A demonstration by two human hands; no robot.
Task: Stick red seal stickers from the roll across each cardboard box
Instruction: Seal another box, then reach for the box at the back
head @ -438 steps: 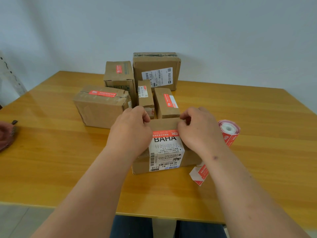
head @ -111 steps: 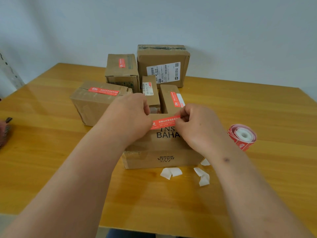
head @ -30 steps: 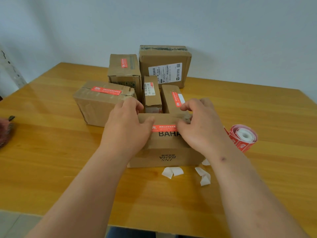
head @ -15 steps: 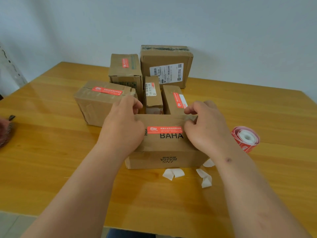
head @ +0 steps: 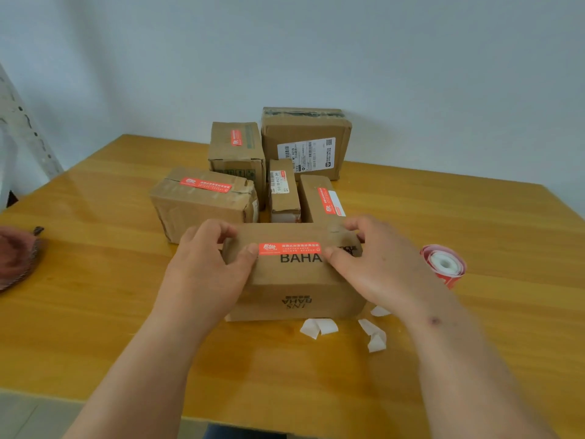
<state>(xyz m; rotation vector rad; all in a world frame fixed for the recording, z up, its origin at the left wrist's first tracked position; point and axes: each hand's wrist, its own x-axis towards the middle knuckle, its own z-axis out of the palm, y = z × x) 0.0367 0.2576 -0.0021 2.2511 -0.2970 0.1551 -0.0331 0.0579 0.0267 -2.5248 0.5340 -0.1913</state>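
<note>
The near cardboard box (head: pixel 294 274) sits on the wooden counter (head: pixel 95 280), printed "BAHA" on top. 1 red seal sticker (head: pixel 289 248) lies flat across its top face, above the lettering. The left hand (head: pixel 205 267) grips the box's left end, fingers curled over the far edge, thumb tip touching the sticker's left end. The right hand (head: pixel 370 261) grips the right end likewise, thumb tip at the sticker's right end. The sticker roll (head: pixel 443 264) lies on the counter just right of the right hand, apart from it. 5 further boxes (head: pixel 202 201) stand behind; 3 plainly show red stickers. White backing scraps (head: pixel 318 327) lie at the box's near side. A reddish object (head: pixel 15 258) sits at the left edge.
</note>
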